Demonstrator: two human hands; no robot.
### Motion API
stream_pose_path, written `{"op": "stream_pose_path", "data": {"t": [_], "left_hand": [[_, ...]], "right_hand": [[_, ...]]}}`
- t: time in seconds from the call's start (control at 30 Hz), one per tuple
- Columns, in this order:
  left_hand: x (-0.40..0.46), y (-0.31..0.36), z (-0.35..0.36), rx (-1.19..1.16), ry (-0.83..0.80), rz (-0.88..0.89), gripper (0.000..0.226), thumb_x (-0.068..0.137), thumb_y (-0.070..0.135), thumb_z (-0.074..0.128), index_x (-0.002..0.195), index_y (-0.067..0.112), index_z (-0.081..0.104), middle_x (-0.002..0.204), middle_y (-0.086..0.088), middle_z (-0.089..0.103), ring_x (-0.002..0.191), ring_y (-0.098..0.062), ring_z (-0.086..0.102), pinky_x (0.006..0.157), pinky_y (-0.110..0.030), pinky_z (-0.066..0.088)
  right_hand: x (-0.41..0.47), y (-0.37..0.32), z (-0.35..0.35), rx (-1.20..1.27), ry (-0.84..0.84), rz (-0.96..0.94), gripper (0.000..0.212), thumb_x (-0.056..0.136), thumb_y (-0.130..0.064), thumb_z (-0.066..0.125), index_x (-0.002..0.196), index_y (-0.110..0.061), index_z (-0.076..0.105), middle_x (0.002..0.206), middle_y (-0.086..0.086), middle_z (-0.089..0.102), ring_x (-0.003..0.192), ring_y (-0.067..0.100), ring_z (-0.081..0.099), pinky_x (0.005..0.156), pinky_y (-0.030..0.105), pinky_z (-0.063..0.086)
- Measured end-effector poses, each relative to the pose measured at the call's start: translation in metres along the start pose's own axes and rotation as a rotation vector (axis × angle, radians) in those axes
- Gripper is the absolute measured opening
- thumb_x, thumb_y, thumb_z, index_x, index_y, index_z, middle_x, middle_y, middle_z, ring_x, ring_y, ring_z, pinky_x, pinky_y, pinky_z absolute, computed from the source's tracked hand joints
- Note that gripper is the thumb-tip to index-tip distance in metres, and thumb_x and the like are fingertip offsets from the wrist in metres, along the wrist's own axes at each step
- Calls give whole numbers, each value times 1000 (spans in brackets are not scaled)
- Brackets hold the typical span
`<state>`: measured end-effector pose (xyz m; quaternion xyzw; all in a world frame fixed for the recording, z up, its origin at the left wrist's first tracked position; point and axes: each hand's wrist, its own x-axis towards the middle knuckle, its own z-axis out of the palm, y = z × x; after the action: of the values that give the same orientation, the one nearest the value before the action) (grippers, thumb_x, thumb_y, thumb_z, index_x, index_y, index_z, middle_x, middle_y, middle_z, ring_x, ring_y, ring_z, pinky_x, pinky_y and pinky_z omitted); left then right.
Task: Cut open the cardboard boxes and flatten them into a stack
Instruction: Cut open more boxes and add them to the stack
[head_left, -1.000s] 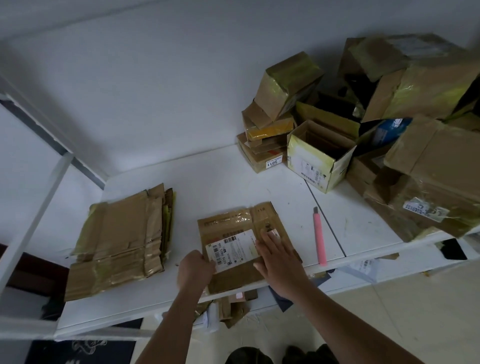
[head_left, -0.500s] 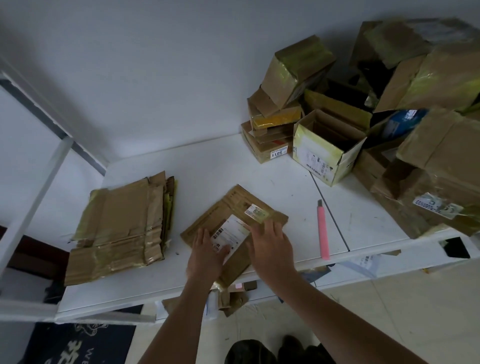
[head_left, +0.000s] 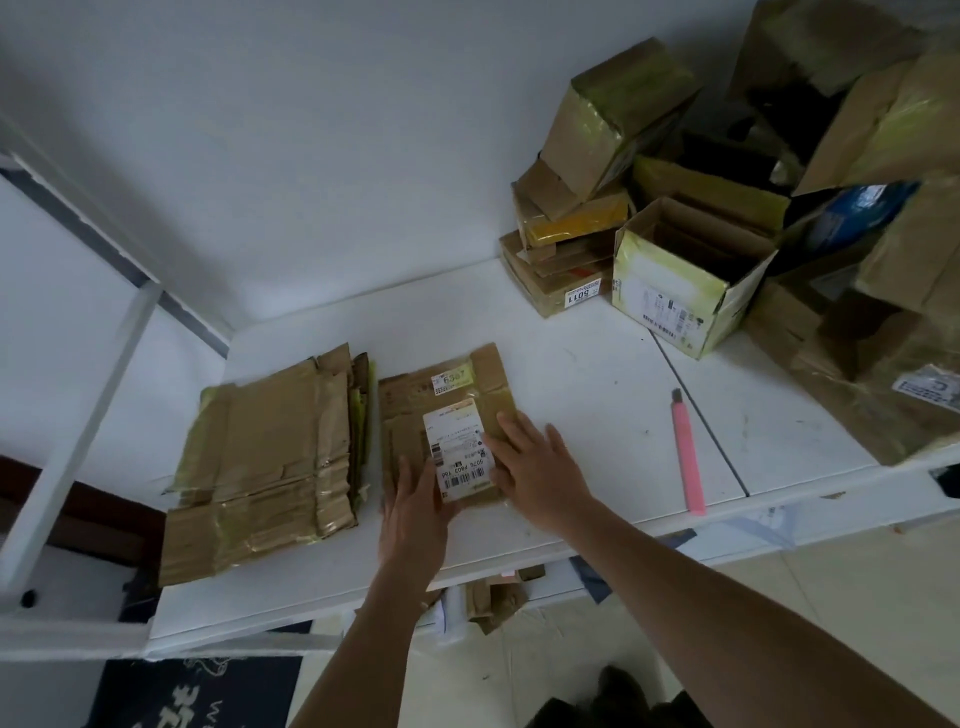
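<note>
A flattened cardboard box (head_left: 447, 415) lay on the white table (head_left: 587, 384), just to the right of the stack of flattened boxes (head_left: 265, 462) and almost touching its right edge. The flattened piece carried a white shipping label (head_left: 460, 452) on its near half and a smaller yellowish sticker (head_left: 452, 376) on its far half.

Both hands rested flat on this piece. The left hand (head_left: 413, 512) pressed on its near left corner with straight fingers, gripping nothing. The right hand (head_left: 535, 467) lay on its right side with fingers spread and straight, overlapping the label's right edge, also holding nothing.

A pink utility knife (head_left: 687, 454) lay untouched on the table, well to the right of the flattened box, near the table's front edge.

Farther right and back from the flattened box, uncut boxes were heaped against the wall: an open box with yellow-green tape (head_left: 685, 280), a leaning pile of small boxes (head_left: 576, 228) behind it to the left, and larger brown boxes (head_left: 883, 291) at the right edge of the table.

Scraps of cardboard (head_left: 493, 597) lay below the table's front edge.
</note>
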<state>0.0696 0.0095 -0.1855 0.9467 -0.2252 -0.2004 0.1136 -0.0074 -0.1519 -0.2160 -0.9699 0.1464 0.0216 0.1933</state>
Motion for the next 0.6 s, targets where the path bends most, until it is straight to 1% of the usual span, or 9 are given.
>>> {"op": "stream_pose_path", "data": {"t": [0.07, 0.13, 0.27, 0.4, 0.43, 0.47, 0.53, 0.57, 0.6], "left_hand": [[10, -5, -1, 0, -9, 31, 67, 101, 36, 49, 157, 26, 14, 165, -9, -4, 151, -32, -10, 122, -48, 11], [20, -8, -4, 54, -26, 58, 67, 102, 36, 46, 157, 25, 10, 165, -8, -8, 151, -30, -12, 123, -46, 9], [28, -5, -7, 131, -79, 46, 70, 103, 38, 41, 158, 22, 0, 164, -7, -15, 152, -24, -10, 122, -43, 12], [24, 1, -7, 165, -78, 26, 69, 104, 34, 42, 158, 19, 1, 164, -10, -14, 152, -26, -9, 120, -46, 23], [23, 5, -9, 173, -71, 16, 69, 103, 32, 43, 158, 17, 4, 164, -12, -11, 152, -28, -6, 120, -47, 24], [22, 9, -11, 179, -54, 6, 66, 103, 30, 46, 157, 16, 11, 164, -14, -4, 152, -30, 1, 119, -48, 25], [18, 17, -16, 186, 12, -6, 53, 99, 25, 54, 148, 14, 35, 157, -14, 24, 145, -32, 27, 113, -47, 36], [15, 20, -19, 178, 46, -5, 45, 97, 21, 58, 140, 15, 44, 150, -11, 35, 137, -30, 38, 108, -45, 41], [11, 24, -21, 162, 72, 9, 41, 96, 18, 59, 135, 15, 48, 144, -8, 40, 132, -28, 43, 105, -42, 44]], "right_hand": [[3, -1, 10, -108, 23, 27, 57, 104, -49, 14, 156, -29, 8, 165, 1, -6, 151, 23, -12, 119, 49, -11], [5, -5, 16, -155, 44, 78, 58, 103, -51, 10, 156, -29, 2, 164, 2, -8, 151, 23, -13, 116, 48, -16], [12, -9, 19, -170, 37, 129, 57, 104, -48, 13, 156, -28, 1, 165, 2, -8, 151, 24, -9, 117, 50, -14], [18, -14, 8, -208, -46, 156, 58, 104, -48, 15, 156, -30, -3, 164, -1, -14, 150, 24, -15, 117, 53, -13], [19, -16, 3, -193, -72, 168, 58, 104, -47, 18, 156, -31, -3, 164, -2, -15, 150, 25, -15, 117, 53, -12], [18, -18, -3, -176, -97, 174, 58, 105, -46, 21, 156, -31, -2, 164, -2, -15, 150, 26, -16, 117, 53, -12], [10, -21, -18, -144, -108, 161, 61, 104, -39, 32, 156, -33, 1, 163, -2, -16, 149, 28, -18, 117, 54, -12], [4, -20, -26, -123, -72, 145, 65, 103, -35, 39, 156, -33, 1, 163, -1, -17, 149, 29, -19, 117, 53, -12], [-6, -19, -34, -95, -7, 130, 69, 101, -30, 44, 156, -33, 1, 163, 0, -17, 149, 29, -17, 118, 53, -10]]}}
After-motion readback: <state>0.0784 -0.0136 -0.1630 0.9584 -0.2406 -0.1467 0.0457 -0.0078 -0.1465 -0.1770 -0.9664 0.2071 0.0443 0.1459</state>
